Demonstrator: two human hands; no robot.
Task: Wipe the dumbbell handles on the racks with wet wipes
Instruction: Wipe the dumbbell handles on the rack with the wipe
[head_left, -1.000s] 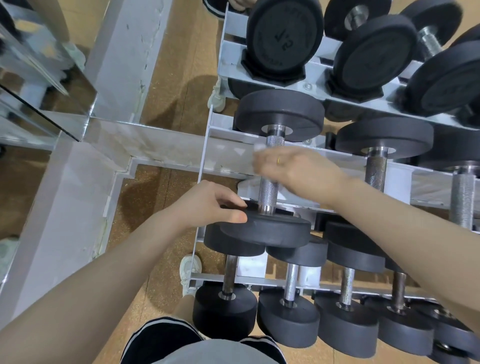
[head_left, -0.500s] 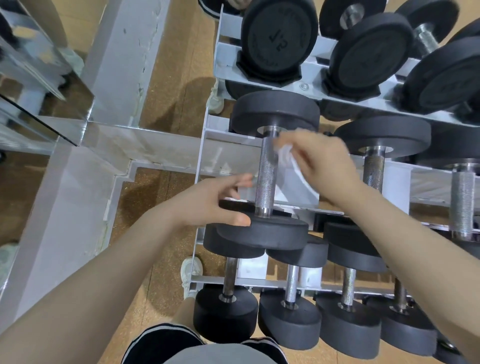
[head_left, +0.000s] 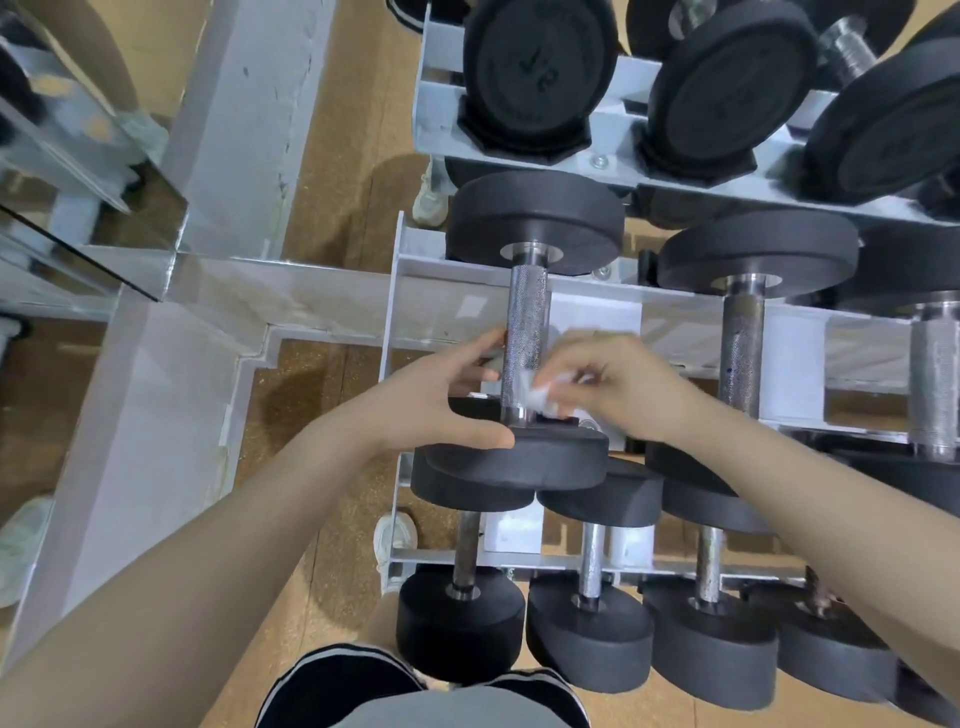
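A: What is taking up most of the view?

B: The grey rack (head_left: 691, 317) is filling it, carrying black dumbbells on three tiers above a cork-coloured floor (head_left: 332, 135).

A: Which dumbbell is the person working on?

B: The leftmost dumbbell (head_left: 530, 457) on the middle tier, lying front to back across the rails. Its knurled steel handle (head_left: 525, 322) is showing between the two black heads.

A: And the hands?

B: The left hand (head_left: 436, 400) is reaching in spread, its thumb resting on the near head and its fingertips touching the handle's left side. The right hand (head_left: 618, 384) is pinching a crumpled white wet wipe (head_left: 535, 392) and pressing it against the handle's lower end, just above the near head.
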